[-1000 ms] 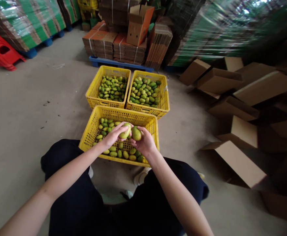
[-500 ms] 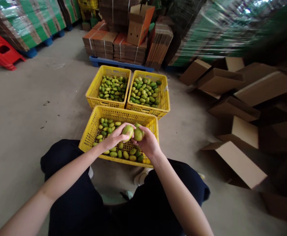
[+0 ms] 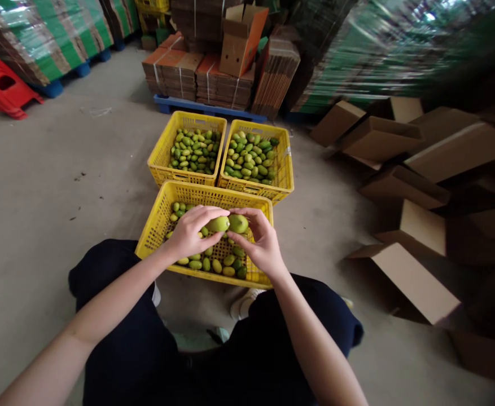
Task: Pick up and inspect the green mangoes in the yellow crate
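My left hand [image 3: 192, 230] grips a yellow-green oval fruit [image 3: 218, 224] between thumb and fingers, its pale end turned to the right. A second yellow-green fruit [image 3: 237, 224] is held by my right hand [image 3: 264, 239], thumb below and fingers above. The two fruits are end to end, touching or almost so, and the fingertips of both hands come close together. Both hands are above the near yellow crate [image 3: 149, 239], where several similar fruits [image 3: 217, 266] lie loosely on the slotted bottom. My hands hide part of its contents.
Two more yellow crates [image 3: 159, 169] [image 3: 287, 183] with many green fruits stand just beyond. Behind them, flattened cartons [image 3: 179, 76] are stacked on a blue pallet [image 3: 166, 104]. Open cardboard boxes [image 3: 412, 282] lie at right. A red stool [image 3: 5, 84] stands at far left.
Both fruits have been turned from upright to lying sideways, end to end. My hands have drawn slightly apart, with the fingers now reaching over the top of the fruits.
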The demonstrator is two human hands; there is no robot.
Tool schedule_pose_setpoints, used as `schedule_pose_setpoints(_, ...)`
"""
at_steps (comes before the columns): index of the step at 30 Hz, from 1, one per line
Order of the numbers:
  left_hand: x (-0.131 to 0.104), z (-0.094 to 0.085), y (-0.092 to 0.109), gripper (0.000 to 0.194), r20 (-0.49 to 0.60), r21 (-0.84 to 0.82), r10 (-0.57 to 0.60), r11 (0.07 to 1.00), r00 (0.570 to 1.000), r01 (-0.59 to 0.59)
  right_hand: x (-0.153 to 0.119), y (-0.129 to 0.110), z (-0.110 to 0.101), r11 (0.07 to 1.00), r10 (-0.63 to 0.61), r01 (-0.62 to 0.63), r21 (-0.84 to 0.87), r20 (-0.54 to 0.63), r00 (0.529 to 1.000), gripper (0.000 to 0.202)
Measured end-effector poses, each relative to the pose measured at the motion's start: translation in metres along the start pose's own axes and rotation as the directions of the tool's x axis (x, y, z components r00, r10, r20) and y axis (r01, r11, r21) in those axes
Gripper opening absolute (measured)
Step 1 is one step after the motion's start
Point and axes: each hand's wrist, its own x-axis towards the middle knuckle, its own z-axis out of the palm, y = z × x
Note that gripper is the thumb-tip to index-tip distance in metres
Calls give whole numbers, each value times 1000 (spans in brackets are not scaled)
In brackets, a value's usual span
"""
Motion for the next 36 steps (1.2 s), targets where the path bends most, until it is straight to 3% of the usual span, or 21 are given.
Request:
schedule_pose_setpoints(6, 2, 0, -1, 40, -16, 5, 27, 1000, 999, -27, 0, 9, 1, 992, -80, 77, -97, -20, 997, 34)
schedule_pose_setpoints(8, 2, 1, 0, 38, -41, -39, -46, 998, 998, 45, 1, 11, 1, 995, -65, 61, -84, -47, 997, 34)
schedule_pose_setpoints(10, 2, 2, 0, 39, -67, -142, -200, 972, 977, 189, 3, 11, 2, 1000, 4, -6, -17, -84, 996, 36)
schedule_pose_setpoints(12, 4, 4, -1, 43, -28, -319, -391, 876, 920, 363, 4, 10, 3, 991, 117, -109, 79, -102, 988, 38)
schedule_pose_setpoints(14, 5, 5, -3, 44, 62, -513, -557, 694, 828, 506, 5, 10, 5, 962, 223, -203, 181, -98, 970, 39)
schedule_pose_setpoints(17, 8, 9, -9, 31, 176, -711, -700, 396, 692, 581, 9, 11, 8, 869, 371, -312, 383, -87, 925, 34)
schedule_pose_setpoints(22, 10, 14, -16, 20, 405, -802, -769, -40, 495, 596, 17, 9, 10, 640, 562, -472, 607, 50, 826, 25)
schedule_pose_setpoints(25, 12, 12, -15, 19, 596, -721, -730, -302, 335, 624, 21, 6, 11, 510, 683, -604, 612, 139, 717, 19)
schedule_pose_setpoints(27, 13, 10, -14, 21, 670, -669, -697, -416, 256, 616, 23, 6, 10, 415, 752, -668, 617, 180, 633, 26)
schedule_pose_setpoints(30, 13, 8, -14, 26, 708, -650, -671, -496, 221, 575, 25, 10, 9, 328, 789, -686, 650, 211, 577, 34)
schedule_pose_setpoints(36, 10, 10, -17, 29, 747, -633, -628, -569, 219, 525, 23, 21, 9, 287, 797, -695, 659, 237, 555, 30)
